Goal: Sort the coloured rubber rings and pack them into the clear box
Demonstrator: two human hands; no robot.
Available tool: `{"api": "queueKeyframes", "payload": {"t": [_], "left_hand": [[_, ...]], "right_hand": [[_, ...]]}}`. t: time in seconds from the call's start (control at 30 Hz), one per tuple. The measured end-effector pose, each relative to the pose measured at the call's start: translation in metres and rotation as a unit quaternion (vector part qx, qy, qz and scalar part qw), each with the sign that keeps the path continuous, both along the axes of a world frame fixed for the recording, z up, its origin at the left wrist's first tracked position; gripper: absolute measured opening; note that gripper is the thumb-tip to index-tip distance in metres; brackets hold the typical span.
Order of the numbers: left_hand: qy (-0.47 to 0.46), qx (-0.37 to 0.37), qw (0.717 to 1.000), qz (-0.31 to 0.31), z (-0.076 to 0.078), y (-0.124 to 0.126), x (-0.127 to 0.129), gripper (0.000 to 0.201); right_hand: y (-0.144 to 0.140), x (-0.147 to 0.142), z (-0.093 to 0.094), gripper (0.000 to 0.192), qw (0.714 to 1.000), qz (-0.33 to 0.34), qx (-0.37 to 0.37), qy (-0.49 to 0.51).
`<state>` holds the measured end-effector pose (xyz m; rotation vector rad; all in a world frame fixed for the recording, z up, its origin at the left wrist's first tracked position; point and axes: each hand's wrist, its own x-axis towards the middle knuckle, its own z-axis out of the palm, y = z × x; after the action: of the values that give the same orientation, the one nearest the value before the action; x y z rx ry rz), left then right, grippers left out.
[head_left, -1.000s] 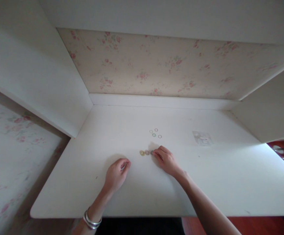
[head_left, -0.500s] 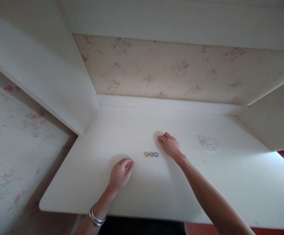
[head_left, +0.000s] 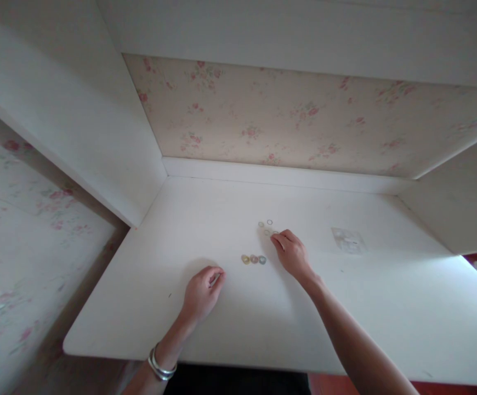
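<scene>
A white desk top (head_left: 345, 307) is seen filling the lower half of the frame, set in an alcove backed by floral-patterned wallpaper (head_left: 304, 118).

Right hand (head_left: 291, 254): observed just right of frame centre, palm down, fingers bent, fingertips at a small loose cluster of thin pale rings (head_left: 266, 225) lying on the desk. One ring of the cluster appears to be touched or pinched at the fingertips; whether it is actually gripped cannot be told, the rings being too small.

Row of three small rings, yellow, pink and blue-green (head_left: 254, 259): recorded lying flat on the desk, side by side and touching, just left of the right hand and just below the loose cluster.

Left hand (head_left: 201, 293): noted lower centre-left, resting on the desk, curled into a loose fist. Something small seems to be enclosed between thumb and forefinger; its identity cannot be told. Silver bangles (head_left: 161, 365) are worn on this wrist.

A small clear plastic packet (head_left: 348, 240) is noted lying flat, right of the right hand and apart from it.
</scene>
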<state>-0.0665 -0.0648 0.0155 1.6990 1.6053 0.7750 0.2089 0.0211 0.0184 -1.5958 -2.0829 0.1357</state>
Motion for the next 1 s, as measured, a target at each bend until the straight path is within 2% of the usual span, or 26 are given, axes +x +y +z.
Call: {"api": "queueKeyframes", "payload": {"t": [0.23, 0.47, 0.57, 0.7, 0.83, 1.0], "left_hand": [[-0.012, -0.016, 1.000, 0.001, -0.001, 0.002, -0.001, 0.028], [-0.010, -0.032, 0.999, 0.007, 0.000, 0.002, 0.000, 0.030], [-0.021, -0.045, 0.999, 0.013, 0.001, 0.003, -0.001, 0.031], [-0.044, -0.074, 0.996, 0.022, 0.005, 0.011, 0.004, 0.034], [-0.030, -0.052, 0.997, -0.045, 0.017, 0.029, 0.026, 0.033], [0.056, 0.023, 0.987, -0.147, 0.035, 0.066, 0.071, 0.028]], "right_hand": [[-0.049, 0.000, -0.006, 0.029, 1.000, 0.019, -0.017, -0.017], [-0.060, 0.002, -0.009, 0.026, 0.998, 0.022, -0.016, -0.049], [-0.064, 0.008, -0.009, 0.026, 1.000, 0.007, -0.008, -0.004], [-0.076, 0.017, -0.013, 0.027, 0.993, -0.059, -0.002, 0.107], [-0.088, 0.020, -0.018, 0.027, 0.974, -0.123, -0.001, 0.189], [-0.088, 0.021, -0.017, 0.028, 0.960, -0.153, -0.008, 0.234]]}}
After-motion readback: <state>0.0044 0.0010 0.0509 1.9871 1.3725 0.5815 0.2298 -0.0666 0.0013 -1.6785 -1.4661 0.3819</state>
